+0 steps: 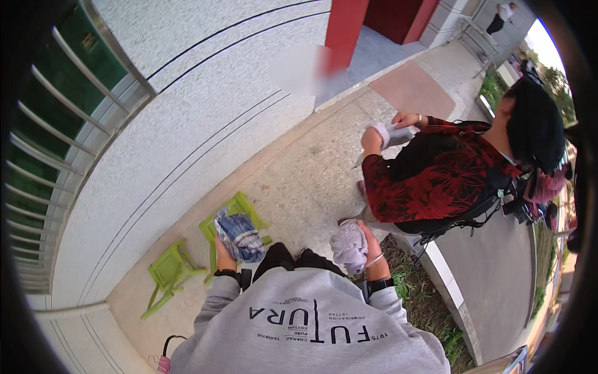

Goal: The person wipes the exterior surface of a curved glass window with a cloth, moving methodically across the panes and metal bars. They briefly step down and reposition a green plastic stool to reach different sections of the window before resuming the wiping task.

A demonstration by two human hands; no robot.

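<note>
A bunched blue and white plaid cloth (pixel 240 236) rests in my left hand (pixel 225 255), whose fingers are mostly hidden behind it. On the other side of my body, my right hand (pixel 372 248) grips a crumpled pale lilac cloth (pixel 349 246). Both hands are held apart at about waist height. Under the plaid cloth stands a green plastic stool (pixel 245 205), partly covered by it in view.
A second green chair or stool (pixel 169 271) is by the white textured wall (pixel 187 140). At the right stands a person in a red and black top (pixel 430 187), holding a pale cloth. Beyond are a planted strip (pixel 411 285) with a white curb (pixel 444 266) and a railing (pixel 476 42).
</note>
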